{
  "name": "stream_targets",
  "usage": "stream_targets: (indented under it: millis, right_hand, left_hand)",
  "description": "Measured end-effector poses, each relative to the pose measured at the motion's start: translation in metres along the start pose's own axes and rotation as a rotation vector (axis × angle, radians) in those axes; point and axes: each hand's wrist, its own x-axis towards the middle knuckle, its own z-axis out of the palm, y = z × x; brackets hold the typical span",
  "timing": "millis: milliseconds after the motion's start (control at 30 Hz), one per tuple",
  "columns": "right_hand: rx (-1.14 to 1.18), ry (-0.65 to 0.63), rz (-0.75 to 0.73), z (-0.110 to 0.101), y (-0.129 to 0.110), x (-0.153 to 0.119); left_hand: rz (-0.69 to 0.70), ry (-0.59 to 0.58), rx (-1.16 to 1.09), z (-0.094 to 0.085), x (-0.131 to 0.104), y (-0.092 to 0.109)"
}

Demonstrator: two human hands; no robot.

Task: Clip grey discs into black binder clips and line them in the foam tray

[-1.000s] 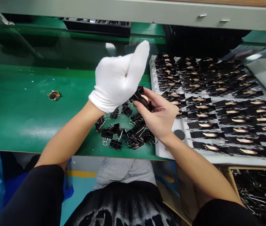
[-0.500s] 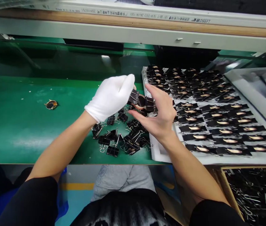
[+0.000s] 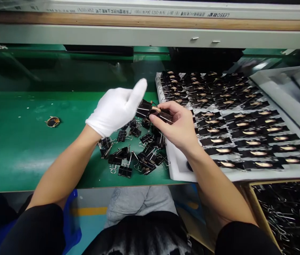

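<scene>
The white-gloved left hand [image 3: 115, 111] and the bare right hand [image 3: 180, 125] meet above the counter [image 3: 19, 148], and the round gold-rimmed piece [image 3: 155, 110] is held up between them, just left of the tray's edge. At least 2 black binder clips sit on that piece, 1 toward each hand. The left grip is closed on the clip at its own end, its thumb pointing up and away (the other fingertips are hidden behind the glove and the clip). The right grip is also closed, thumb on the near side and fingers on the far side, pinching the piece and its right clip. Below and nearer the person, loose black binder clips [image 3: 125, 171] lie in a jumbled heap, their wire handles pointing every way. Well to the left, a second round piece [image 3: 52, 122] with a gold rim and dark middle lies by itself. On the right, the white tray [image 3: 176, 166] carries rows of clipped pieces [image 3: 253, 143], gold edges showing between black clips. The right forearm passes over the tray's near left corner, partly covering a dark disc [image 3: 189, 166]. Lower right, below the tray, a cardboard box [image 3: 256, 200] holds a mass of more clips.
</scene>
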Motion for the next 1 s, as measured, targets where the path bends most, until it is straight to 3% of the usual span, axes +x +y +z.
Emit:
stream_targets:
  millis: [100, 233, 333, 467, 667, 1000]
  right_hand:
    - [0.004, -0.047, -0.008, 0.002, 0.0, 0.0]
    - [0.063, -0.087, 0.057, 0.001, 0.001, 0.001]
    - [0.06, -0.066, 0.062, 0.001, 0.001, 0.001]
    - [0.015, -0.015, 0.052, 0.002, 0.0, 0.0]
    - [-0.023, -0.03, 0.036, 0.003, 0.001, 0.0]
    - [0.006, 0.015, -0.039, 0.002, -0.001, 0.0]
  left_hand:
    - [-0.068, -0.005, 0.06, 0.0, -0.001, 0.006]
    - [-0.105, -0.006, -0.041, 0.003, 0.0, 0.003]
    - [-0.109, -0.032, -0.137, 0.007, 0.003, -0.005]
    - [-0.064, 0.029, -0.158, 0.013, 0.003, -0.009]
    - [-0.054, 0.039, -0.078, 0.014, 0.0, -0.001]
    - [-0.103, 0.037, -0.158, 0.011, 0.0, 0.005]
